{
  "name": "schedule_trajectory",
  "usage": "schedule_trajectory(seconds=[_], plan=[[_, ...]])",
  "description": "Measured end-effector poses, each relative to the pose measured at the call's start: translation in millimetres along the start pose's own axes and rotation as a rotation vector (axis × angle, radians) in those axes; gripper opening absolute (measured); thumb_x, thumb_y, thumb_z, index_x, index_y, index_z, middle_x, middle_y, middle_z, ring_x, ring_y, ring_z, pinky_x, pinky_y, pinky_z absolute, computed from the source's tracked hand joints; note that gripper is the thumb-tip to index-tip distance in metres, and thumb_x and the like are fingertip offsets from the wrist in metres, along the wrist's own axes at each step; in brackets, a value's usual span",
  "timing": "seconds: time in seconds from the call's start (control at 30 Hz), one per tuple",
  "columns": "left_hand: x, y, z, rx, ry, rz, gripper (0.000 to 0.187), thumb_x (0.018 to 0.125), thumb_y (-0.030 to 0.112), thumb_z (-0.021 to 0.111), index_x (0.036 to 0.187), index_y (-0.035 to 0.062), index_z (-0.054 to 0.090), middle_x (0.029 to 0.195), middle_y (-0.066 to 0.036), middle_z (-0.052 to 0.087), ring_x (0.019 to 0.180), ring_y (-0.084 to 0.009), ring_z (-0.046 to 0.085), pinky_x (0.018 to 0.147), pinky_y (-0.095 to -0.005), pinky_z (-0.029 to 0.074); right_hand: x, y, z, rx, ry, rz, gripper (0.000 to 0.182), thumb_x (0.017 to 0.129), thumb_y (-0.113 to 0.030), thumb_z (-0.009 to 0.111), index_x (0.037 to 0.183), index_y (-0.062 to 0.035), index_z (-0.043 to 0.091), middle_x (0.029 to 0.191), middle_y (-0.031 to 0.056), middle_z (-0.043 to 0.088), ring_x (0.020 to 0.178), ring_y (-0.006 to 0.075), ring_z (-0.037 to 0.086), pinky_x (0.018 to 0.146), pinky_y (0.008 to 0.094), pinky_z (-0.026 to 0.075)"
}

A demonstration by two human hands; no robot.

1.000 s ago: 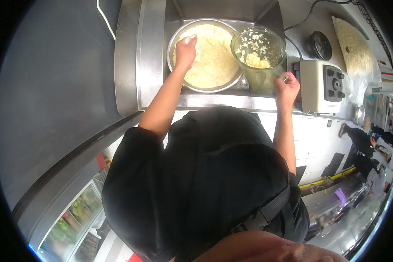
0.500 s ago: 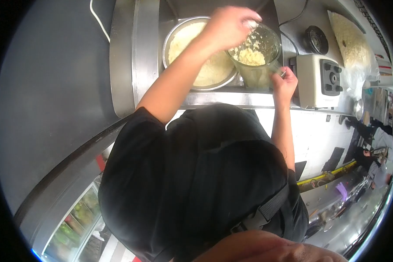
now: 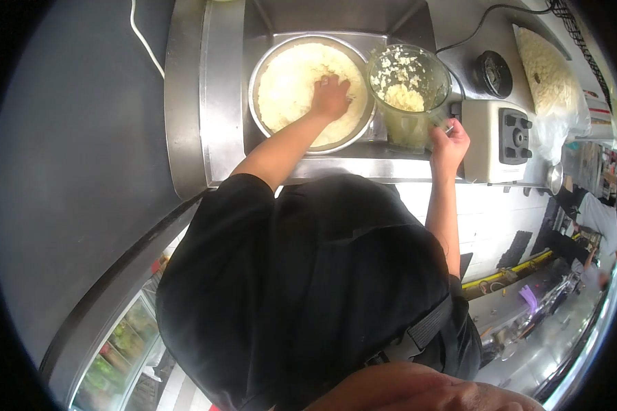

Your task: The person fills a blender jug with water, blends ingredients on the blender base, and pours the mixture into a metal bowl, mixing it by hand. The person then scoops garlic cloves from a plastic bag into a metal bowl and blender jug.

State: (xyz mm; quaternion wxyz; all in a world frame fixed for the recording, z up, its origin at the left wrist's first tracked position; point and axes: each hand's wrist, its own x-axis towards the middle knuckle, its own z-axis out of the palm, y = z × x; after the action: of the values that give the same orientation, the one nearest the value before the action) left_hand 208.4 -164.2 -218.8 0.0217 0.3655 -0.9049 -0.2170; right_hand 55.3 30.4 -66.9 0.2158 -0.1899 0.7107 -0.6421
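Note:
My left hand (image 3: 331,99) is down in a large round metal bowl (image 3: 256,113) filled with pale, finely chopped food (image 3: 288,89). Its fingers are apart, with the tips sunk into the food. Just right of the bowl stands a clear blender jar (image 3: 408,127), tilted slightly, with pale chopped pieces (image 3: 403,98) inside and bits stuck to its wall. My right hand (image 3: 450,142) is closed around the jar's handle on its near right side. Both vessels sit in a recessed metal sink.
A cream blender base (image 3: 483,140) with dark controls stands right of the jar. Behind it are a black round lid (image 3: 493,74) and a clear plastic bag (image 3: 548,75) of pale pieces. A small metal bowl (image 3: 554,178) lies near the counter edge. Other people work far right.
My left hand has moved from above the blender jar, left and down into the food in the bowl. My right hand keeps its hold on the jar handle.

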Motion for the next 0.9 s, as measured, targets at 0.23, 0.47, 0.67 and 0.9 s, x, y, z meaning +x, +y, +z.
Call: schedule_trajectory(seconds=[0.23, 0.47, 0.67, 0.9], plan=[[-22, -26, 8, -0.303, 0.09, -0.028, 0.024, 0.083, 0.012, 0.061, 0.106, 0.0075, 0.061, 0.102, -0.019, 0.061, 0.099, -0.0375, 0.058, 0.084, -0.0441, 0.047, -2, 9, -9, -0.042, -0.034, 0.036, 0.009, 0.07, 0.004, 0.062, 0.074, -0.0021, 0.058, 0.069, -0.0033, 0.057, 0.059, 0.0037, 0.044, 0.053, 0.0196, 0.033], [-24, -46, -52, -0.665, 0.412, -0.331, 0.012, 0.087, 0.007, 0.06, 0.098, 0.0017, 0.061, 0.077, -0.014, 0.065, 0.07, -0.0221, 0.065, 0.063, -0.0313, 0.049, 1, 7, -3, -0.015, -0.058, 0.006, 0.008, 0.07, 0.004, 0.062, 0.074, -0.0019, 0.057, 0.07, -0.0031, 0.058, 0.061, 0.0039, 0.046, 0.055, 0.0197, 0.035], [-34, 65, -169, -1.339, 0.688, 0.201, 0.012, 0.091, 0.007, 0.057, 0.103, 0.0018, 0.057, 0.085, -0.003, 0.061, 0.071, -0.0085, 0.056, 0.061, -0.0228, 0.046, -5, -1, 5, 0.0, -0.077, -0.025, 0.008, 0.07, 0.005, 0.062, 0.074, -0.0021, 0.058, 0.071, -0.0019, 0.06, 0.061, 0.0043, 0.047, 0.056, 0.0201, 0.037], [-19, 111, -165, -0.572, 0.09, 0.389, 0.025, 0.088, 0.005, 0.057, 0.112, 0.0026, 0.059, 0.1, -0.015, 0.067, 0.087, -0.022, 0.066, 0.079, -0.03, 0.05, -10, 5, 3, -0.057, -0.091, -0.057, 0.009, 0.07, 0.004, 0.062, 0.073, -0.0031, 0.058, 0.068, -0.0044, 0.057, 0.057, 0.002, 0.044, 0.051, 0.0193, 0.032]])
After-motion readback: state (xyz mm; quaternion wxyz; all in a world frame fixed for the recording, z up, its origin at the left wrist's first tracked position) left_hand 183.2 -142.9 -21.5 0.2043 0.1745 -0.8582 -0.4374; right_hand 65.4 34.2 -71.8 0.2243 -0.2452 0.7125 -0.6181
